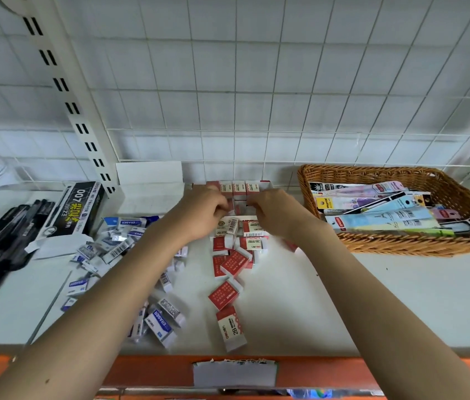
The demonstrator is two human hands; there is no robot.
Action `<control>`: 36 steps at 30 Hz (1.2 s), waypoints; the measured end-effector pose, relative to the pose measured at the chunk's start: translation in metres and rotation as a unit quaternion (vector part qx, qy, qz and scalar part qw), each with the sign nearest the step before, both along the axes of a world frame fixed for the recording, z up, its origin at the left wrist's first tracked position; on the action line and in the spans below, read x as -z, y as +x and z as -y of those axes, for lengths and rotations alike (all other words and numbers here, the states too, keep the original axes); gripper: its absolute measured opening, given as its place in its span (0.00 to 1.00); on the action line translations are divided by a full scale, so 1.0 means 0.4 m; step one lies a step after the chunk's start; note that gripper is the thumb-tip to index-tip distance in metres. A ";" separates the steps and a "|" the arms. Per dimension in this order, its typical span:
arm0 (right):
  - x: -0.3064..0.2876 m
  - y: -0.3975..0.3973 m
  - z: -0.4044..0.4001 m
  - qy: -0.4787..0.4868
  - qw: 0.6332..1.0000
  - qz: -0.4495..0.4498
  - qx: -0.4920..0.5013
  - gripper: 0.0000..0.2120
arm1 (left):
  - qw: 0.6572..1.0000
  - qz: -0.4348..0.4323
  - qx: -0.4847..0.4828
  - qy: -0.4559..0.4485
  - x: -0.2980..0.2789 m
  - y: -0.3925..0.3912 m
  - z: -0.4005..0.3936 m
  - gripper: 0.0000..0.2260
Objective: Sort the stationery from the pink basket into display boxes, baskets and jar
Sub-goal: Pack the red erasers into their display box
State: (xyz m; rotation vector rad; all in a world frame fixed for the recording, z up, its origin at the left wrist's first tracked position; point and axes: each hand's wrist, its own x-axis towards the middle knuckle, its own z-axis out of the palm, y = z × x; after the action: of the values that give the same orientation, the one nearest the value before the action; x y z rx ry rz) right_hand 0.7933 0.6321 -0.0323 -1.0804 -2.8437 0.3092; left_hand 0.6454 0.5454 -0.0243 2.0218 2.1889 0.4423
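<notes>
Your left hand [199, 212] and right hand [274, 213] curl over the red erasers [239, 189] standing in the display box [199, 187] at the shelf's back (what each grip pinches is hidden), loose red ones [229, 293] before it, a wicker basket [401, 243] beside.

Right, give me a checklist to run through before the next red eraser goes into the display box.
1. Upright row of red erasers at the back of the display box: ok.
2. Left hand free to pick: cannot tell; its fingers are curled at the box.
3. Right hand free: cannot tell, same reason.
4. Loose red erasers within reach on the shelf: ok.
5. Red pile apart from the blue erasers: ok.
6. Room left in the box: cannot tell, hands cover it.
</notes>
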 end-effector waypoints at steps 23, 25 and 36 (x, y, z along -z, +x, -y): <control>-0.022 -0.100 0.004 -0.105 0.985 -0.032 0.131 0.10 | 0.997 -0.048 0.019 0.058 0.035 -0.033 0.072 0.14; -0.022 -0.096 0.008 -0.112 0.981 -0.053 0.149 0.11 | 0.998 -0.030 0.024 0.050 0.033 -0.037 0.075 0.14; -0.060 -0.126 0.030 -0.111 0.979 -0.078 0.155 0.11 | 0.996 0.002 0.006 0.086 0.047 -0.069 0.138 0.13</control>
State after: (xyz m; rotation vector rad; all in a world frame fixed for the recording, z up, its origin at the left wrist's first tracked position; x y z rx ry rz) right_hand 0.7430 0.6201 -0.0082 -1.4456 -2.4986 0.6627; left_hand 0.6178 0.4903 -0.0432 2.1157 2.2043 0.6542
